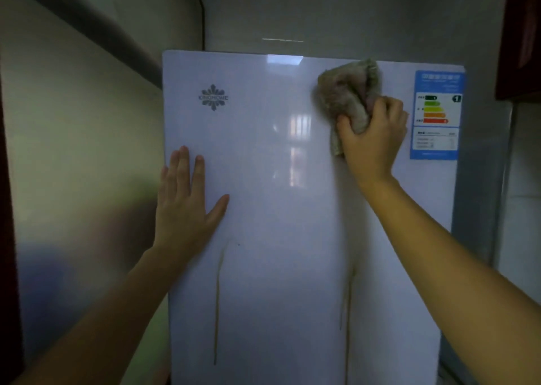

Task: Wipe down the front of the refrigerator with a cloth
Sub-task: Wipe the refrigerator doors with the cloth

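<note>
Right hand (371,138) grips cloth (345,92), left hand (187,197) flat, splayed on refrigerator (278,209); we should overlap downward passes through drip streaks (217,297).

Glossy smooth refrigerator (278,209); rough, nubby fabric cloth (345,92).

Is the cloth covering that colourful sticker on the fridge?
No, the cloth in the right hand presses the fridge door beside the energy label, which shows fully.

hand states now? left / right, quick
Left hand: open, flat against the refrigerator door, holding nothing.
Right hand: closed on the brown cloth, pressing it to the door near the top.
</note>
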A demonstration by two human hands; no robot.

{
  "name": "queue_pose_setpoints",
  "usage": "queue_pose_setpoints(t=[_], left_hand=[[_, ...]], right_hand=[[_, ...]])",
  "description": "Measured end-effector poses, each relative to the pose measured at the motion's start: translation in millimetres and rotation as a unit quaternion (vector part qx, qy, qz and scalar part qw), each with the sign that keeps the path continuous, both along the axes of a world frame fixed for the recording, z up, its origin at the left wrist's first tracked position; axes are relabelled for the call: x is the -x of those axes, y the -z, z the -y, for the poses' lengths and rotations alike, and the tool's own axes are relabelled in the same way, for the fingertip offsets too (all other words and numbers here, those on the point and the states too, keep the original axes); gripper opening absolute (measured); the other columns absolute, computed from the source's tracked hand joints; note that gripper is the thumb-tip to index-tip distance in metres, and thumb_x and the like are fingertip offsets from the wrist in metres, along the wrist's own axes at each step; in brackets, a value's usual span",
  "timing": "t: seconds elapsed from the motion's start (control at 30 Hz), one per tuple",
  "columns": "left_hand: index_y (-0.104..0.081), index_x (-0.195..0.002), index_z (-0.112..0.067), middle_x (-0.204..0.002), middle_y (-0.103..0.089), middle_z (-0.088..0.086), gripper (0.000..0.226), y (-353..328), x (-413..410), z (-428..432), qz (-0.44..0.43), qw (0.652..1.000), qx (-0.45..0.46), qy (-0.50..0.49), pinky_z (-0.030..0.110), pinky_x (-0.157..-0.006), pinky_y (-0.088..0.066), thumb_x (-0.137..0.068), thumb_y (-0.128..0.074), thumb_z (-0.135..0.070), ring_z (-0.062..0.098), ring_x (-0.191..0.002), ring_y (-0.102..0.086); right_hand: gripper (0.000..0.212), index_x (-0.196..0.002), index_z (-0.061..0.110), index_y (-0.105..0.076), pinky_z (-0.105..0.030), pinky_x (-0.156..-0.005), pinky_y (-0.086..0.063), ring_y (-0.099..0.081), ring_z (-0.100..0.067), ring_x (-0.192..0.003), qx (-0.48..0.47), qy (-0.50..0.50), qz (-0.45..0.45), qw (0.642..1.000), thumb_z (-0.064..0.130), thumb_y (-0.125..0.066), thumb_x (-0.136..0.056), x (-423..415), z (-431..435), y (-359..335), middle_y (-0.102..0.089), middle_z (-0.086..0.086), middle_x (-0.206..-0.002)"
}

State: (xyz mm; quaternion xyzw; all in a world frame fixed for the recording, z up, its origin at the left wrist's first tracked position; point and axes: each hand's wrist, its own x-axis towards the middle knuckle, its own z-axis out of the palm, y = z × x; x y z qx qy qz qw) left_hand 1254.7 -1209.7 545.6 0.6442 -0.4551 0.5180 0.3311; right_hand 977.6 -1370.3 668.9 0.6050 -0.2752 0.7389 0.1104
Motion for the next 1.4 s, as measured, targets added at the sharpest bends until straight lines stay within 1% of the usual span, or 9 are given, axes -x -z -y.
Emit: queue_pose_setpoints(t=[0.17,0.3,0.43,0.67,0.77,0.87,1.03,1.27,1.4], left_hand=[[-0.024,-0.155,-0.002,-0.165,-0.016,0.023,0.083,-1.9,-0.1,-4.4,0.004,1.0,-0.009,-0.006,0.052,-0.126,-0.016,-0.095,-0.041,-0.057,0.039,-0.154,-0.015],[-0.021,-0.156,-0.004,-0.164,-0.018,0.023,0.088,-2.1,-1.1,-6.0,-0.01,1.0,-0.015,0.018,0.054,-0.125,-0.019,-0.09,-0.04,-0.059,0.038,-0.153,-0.016],[-0.019,-0.158,-0.004,-0.166,-0.012,0.022,0.086,-2.2,-3.6,-11.2,0.007,0.999,-0.038,-0.006,0.052,-0.126,-0.017,-0.094,-0.034,-0.06,0.037,-0.155,-0.011],[-0.018,-0.157,-0.003,-0.166,-0.009,0.023,0.086,-1.8,-3.4,-10.8,0.001,0.998,-0.055,-0.021,0.052,-0.126,-0.014,-0.095,-0.031,-0.061,0.038,-0.155,-0.009],[-0.014,-0.158,-0.003,-0.167,-0.005,0.022,0.087,-1.0,-2.9,-9.8,0.003,0.998,-0.061,-0.021,0.051,-0.127,-0.01,-0.095,-0.029,-0.061,0.037,-0.156,-0.004],[-0.012,-0.159,-0.004,-0.167,-0.003,0.022,0.088,-1.0,-2.4,-10.2,0.0,0.998,-0.063,-0.017,0.05,-0.127,-0.007,-0.095,-0.028,-0.062,0.036,-0.156,-0.002],[-0.016,-0.158,-0.002,-0.166,-0.007,0.024,0.088,-1.6,-1.5,-11.9,0.005,0.998,-0.058,-0.012,0.053,-0.126,-0.011,-0.094,-0.029,-0.061,0.039,-0.155,-0.007],[-0.018,-0.157,-0.001,-0.165,-0.01,0.026,0.087,-1.0,-3.8,-13.4,0.018,0.998,-0.06,-0.019,0.053,-0.126,-0.013,-0.095,-0.028,-0.061,0.041,-0.154,-0.011],[-0.018,-0.157,-0.002,-0.165,-0.011,0.025,0.087,-1.3,-3.5,-12.8,0.016,0.998,-0.056,-0.023,0.053,-0.125,-0.014,-0.095,-0.028,-0.061,0.04,-0.154,-0.012]], right_hand=[[0.053,-0.116,0.009,-0.063,-0.043,-0.085,-0.042,-0.053,-0.037,-0.107,0.049,0.011,-0.126,0.991,0.042,-0.069,-0.075,-63.6,-39.0,19.9,-0.057,-0.017,-0.121],[0.058,-0.121,0.008,-0.064,-0.041,-0.081,-0.044,-0.056,-0.035,-0.105,0.179,0.0,-0.344,0.922,0.042,-0.074,-0.075,-102.0,-67.0,76.5,-0.061,-0.016,-0.121],[0.055,-0.121,0.011,-0.064,-0.04,-0.081,-0.04,-0.051,-0.032,-0.104,0.166,0.019,-0.297,0.94,0.045,-0.072,-0.078,-58.5,-36.5,68.7,-0.062,-0.014,-0.119],[0.044,-0.105,0.006,-0.058,-0.051,-0.09,-0.045,-0.051,-0.034,-0.107,-0.019,0.024,-0.028,0.999,0.042,-0.071,-0.083,65.0,29.5,56.3,-0.054,-0.017,-0.115],[0.046,-0.112,0.006,-0.057,-0.051,-0.093,-0.044,-0.049,-0.035,-0.112,-0.031,0.028,-0.06,0.997,0.04,-0.07,-0.085,64.1,31.0,81.6,-0.052,-0.017,-0.122],[0.054,-0.119,0.006,-0.056,-0.046,-0.094,-0.042,-0.048,-0.036,-0.114,0.026,0.041,-0.185,0.981,0.045,-0.066,-0.083,49.3,22.7,130.8,-0.053,-0.018,-0.127],[0.06,-0.128,0.014,-0.053,-0.042,-0.09,-0.045,-0.053,-0.031,-0.112,0.181,0.043,-0.405,0.895,0.046,-0.072,-0.081,49.1,16.5,179.8,-0.061,-0.015,-0.126],[0.051,-0.119,0.007,-0.058,-0.043,-0.089,-0.044,-0.048,-0.032,-0.107,0.07,0.042,-0.206,0.975,0.042,-0.069,-0.084,64.4,28.4,34.5,-0.053,-0.014,-0.12],[0.052,-0.123,0.009,-0.058,-0.042,-0.089,-0.04,-0.049,-0.034,-0.111,0.054,0.045,-0.168,0.983,0.044,-0.064,-0.085,28.2,11.6,21.0,-0.053,-0.014,-0.123]])
